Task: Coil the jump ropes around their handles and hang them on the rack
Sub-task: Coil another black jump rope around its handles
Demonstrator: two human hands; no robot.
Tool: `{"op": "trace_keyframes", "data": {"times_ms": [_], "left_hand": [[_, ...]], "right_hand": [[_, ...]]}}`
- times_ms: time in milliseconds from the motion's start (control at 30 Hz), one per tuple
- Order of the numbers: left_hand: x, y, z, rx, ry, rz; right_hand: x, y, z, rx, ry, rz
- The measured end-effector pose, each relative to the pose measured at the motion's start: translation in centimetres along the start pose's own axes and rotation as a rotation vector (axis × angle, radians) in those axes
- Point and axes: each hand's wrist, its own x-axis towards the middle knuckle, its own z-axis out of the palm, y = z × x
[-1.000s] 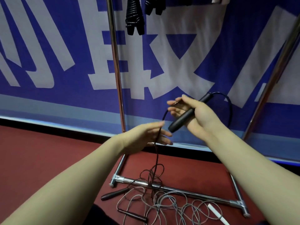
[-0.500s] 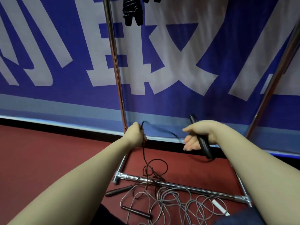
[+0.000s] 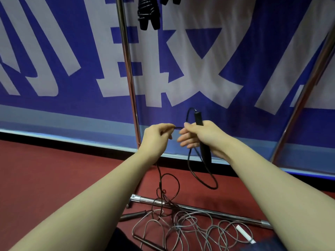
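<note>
Hands meet close together at mid-view: our left hand [image 3: 156, 137] pinches the thin black jump-rope cord [image 3: 178, 127] between thumb and curled fingers. Our right hand [image 3: 203, 137], just beside it, holds the slim black cylindrical handle [image 3: 198, 119] under the thumb, with the other fingers reaching loosely toward the left. That handle stands nearly upright, its top poking above the right hand and its lower end showing beneath the wrist. A short stretch of cord spans the small gap between the hands. A slack loop hangs below the right hand, and another strand drops from under the left wrist to the dark red floor [image 3: 54, 178]. Down there, beneath both forearms, the strand crosses the rack's chrome base bar [image 3: 208, 211] and runs into a tangle of grey rope [image 3: 190, 227] heaped in front of the bar. We see a dark handle [image 3: 133, 215] lying below the left forearm and a white handle [image 3: 243, 231] below the right forearm. Just behind the left hand rises the rack's chrome upright pole [image 3: 126, 60], and a second slanting pole [image 3: 308, 87] stands beyond the right arm. High above the hands, coiled black ropes [image 3: 147, 13] hang at the top edge. Behind everything stretches a blue banner with large white characters [image 3: 199, 69].
</note>
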Motion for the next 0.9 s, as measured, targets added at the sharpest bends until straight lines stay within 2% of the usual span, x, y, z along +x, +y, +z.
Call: {"op": "trace_keyframes", "data": {"times_ms": [100, 167, 267, 367, 500, 633, 700, 767, 833, 900], "left_hand": [[-0.7, 0.8, 0.3, -0.047, -0.063, 0.067], [-1.1, 1.9, 0.7, -0.166, -0.147, 0.085], [-1.7, 3.0, 1.1, -0.346, -0.301, -0.091], [-2.1, 2.4, 0.7, -0.362, -0.503, -0.265], [-2.1, 0.5, -0.5, -0.149, -0.789, -0.303], [-3.2, -2.5, -0.7, 0.337, -1.123, -0.349], [-2.9, -3.8, -0.9, 0.446, -1.086, -0.342], [-1.8, -4.3, -1.4, 0.497, -0.887, -0.262], [-0.9, -3.8, -1.9, 0.489, -0.588, -0.189], [-0.5, -3.1, -1.8, 0.397, -0.344, -0.178]], "right_hand": [[-0.2, 0.2, -0.4, 0.070, -0.053, 0.135], [-0.3, 0.2, 0.0, 0.201, -0.080, 0.127], [-0.1, -0.5, 0.0, 0.335, 0.077, 0.021], [0.4, -0.8, -1.2, 0.457, 0.207, -0.036], [1.2, 0.6, -4.3, 0.669, 0.391, -0.076], [1.9, 1.9, -6.8, 0.787, 0.554, -0.104], [2.2, 2.9, -7.8, 0.762, 0.606, -0.009], [2.1, 4.2, -8.4, 0.590, 0.549, 0.278], [1.5, 5.3, -8.0, 0.242, 0.316, 0.610], [1.1, 5.3, -6.7, -0.093, 0.069, 0.713]]}}
